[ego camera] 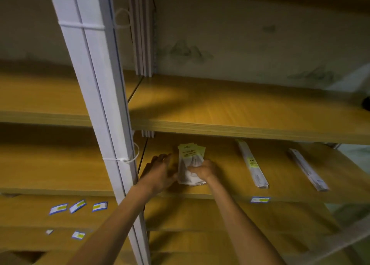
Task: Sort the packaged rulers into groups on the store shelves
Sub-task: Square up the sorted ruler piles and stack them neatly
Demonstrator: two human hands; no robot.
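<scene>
A stack of short packaged rulers (191, 156) with pale yellow-green header cards lies on the middle wooden shelf (220, 192). My right hand (203, 169) grips the stack from the right, fingers curled over its lower half. Against the stack's left edge, my left hand (162, 170) rests with fingers extended. Further right on the same shelf lie two separate groups of long packaged rulers: one (252, 164) with a yellow label, the other (308, 169) near the shelf's right end.
A white metal upright (96, 96) bound with cable ties stands just left of my arms. An upper shelf (240, 112) overhangs the work area. Blue and yellow price tags (78, 205) lie on a lower left shelf; another tag (259, 200) sticks on the shelf edge.
</scene>
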